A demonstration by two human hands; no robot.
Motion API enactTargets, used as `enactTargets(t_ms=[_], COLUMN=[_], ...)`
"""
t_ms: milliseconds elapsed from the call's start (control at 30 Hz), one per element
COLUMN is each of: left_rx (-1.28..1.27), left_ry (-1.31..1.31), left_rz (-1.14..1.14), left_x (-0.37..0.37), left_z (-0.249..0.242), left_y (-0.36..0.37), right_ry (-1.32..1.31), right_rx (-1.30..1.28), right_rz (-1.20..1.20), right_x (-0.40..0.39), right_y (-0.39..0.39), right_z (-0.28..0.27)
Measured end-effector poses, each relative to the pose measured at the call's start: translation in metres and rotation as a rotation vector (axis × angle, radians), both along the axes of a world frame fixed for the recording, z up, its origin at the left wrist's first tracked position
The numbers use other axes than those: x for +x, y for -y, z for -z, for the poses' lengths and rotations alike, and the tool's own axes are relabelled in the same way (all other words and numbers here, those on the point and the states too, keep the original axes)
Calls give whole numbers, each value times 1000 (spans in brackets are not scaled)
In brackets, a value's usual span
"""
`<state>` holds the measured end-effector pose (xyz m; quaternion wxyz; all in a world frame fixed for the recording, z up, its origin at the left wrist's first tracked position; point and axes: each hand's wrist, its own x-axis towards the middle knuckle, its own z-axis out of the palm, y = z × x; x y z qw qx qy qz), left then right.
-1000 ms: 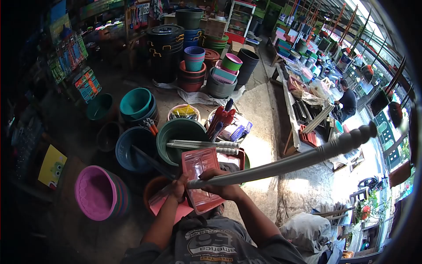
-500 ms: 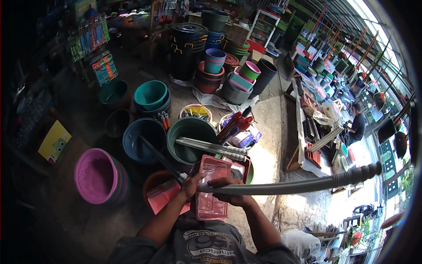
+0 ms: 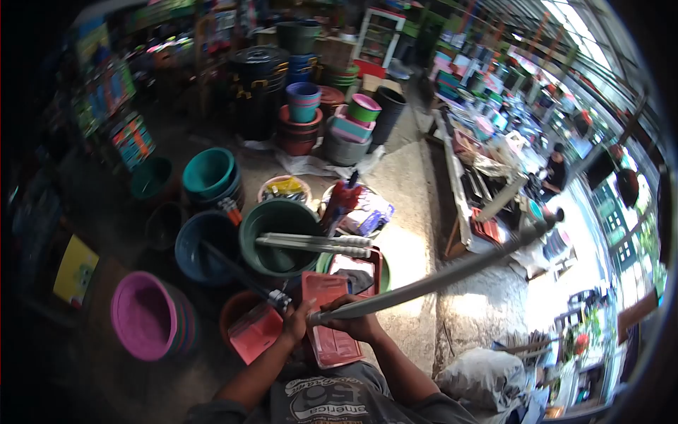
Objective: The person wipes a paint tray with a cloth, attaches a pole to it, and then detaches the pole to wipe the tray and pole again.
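Observation:
A long grey plastic tube with a ribbed far end slants up to the right, and my right hand is closed around its lower part. My left hand is closed around the near end of a dark pole with a silvery collar, close to the tube's lower end. The dark pole's other end reaches into a blue bucket. Beneath my hands lies a red plastic tray. Several pale grey tubes rest across a green bucket.
A stack of pink-topped tubs stands at the left, with teal tubs farther back. Reddish containers sit by my left forearm. At the right, a person is beside a loaded table. A whitish sack lies lower right.
The grey tube's far end has swung upward, so it slants more steeply. A gap now shows between the dark pole's collar and the tube. The whole view has shifted.

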<state>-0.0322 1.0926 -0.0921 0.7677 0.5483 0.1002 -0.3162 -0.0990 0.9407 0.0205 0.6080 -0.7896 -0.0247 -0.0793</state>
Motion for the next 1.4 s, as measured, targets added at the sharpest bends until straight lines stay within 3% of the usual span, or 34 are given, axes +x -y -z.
enactTargets(t_ms=[33,100,167,200,233,300,367,400,500,767,933,1000,1067,1167,1233,1267,1333,1400], left_rx=[-6,-313,-338,-379,-416,-313,-360,-246,-366,-142,57,81,106,-117,35,187,233,285], left_ry=[18,-230,-178,-256,-337,-198,-315,-279,-330,-363,-190,-208,-230,-387,-361,-286,-168,-64], left_rz=[54,278,306,373,433,527,421,384,428,481,544,574,598,720,987,951,913,828], left_x=[-2,-5,-18,-20,-20,-22,-34,-41,-57,-120,-147,-159,-169,-175,-170,-170,-165,-164], left_z=[-4,-21,-55,-71,-80,-44,-39,-43,11,10,25,27,30,37,14,14,36,48], left_y=[7,17,46,58,68,93,121,132,163,255,326,355,377,414,434,444,466,486], right_ry=[-76,-100,50,45,68,-143,-49,-21,57,46,112,139,122,48,208,211,165,-69], right_rx=[-27,15,602,769,764,863,867,854,844,762,732,978,959,957,795,741,609,714], right_rz=[-45,61,64,84,107,243,385,446,607,954,1073,1126,1132,1069,1231,1271,1392,1316], right_x=[0,-4,-3,-1,-2,-7,-15,-24,-49,-114,-149,-159,-171,-201,-218,-230,-251,-277], right_y=[10,22,31,34,43,61,69,76,93,172,238,263,290,338,366,379,405,426], right_z=[-1,3,4,-2,-2,5,10,10,8,40,63,78,84,67,60,52,34,29])
